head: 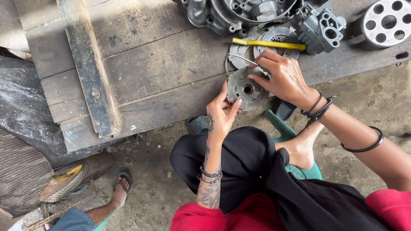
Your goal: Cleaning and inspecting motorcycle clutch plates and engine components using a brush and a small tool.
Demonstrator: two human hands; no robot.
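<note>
Grey metal clutch disc [247,90] sits at the wooden platform's [162,68] edge, pinched between my left hand [221,114] below and my right hand [282,77] above it.

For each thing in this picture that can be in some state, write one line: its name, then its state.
Round metal disc: held at the plank's edge by both hands.
Left hand: gripping the disc's lower rim.
Right hand: fingers pressed on the disc's top.
Yellow-handled tool: lying flat across metal plates.
Engine casing: open, resting on the planks.
</note>
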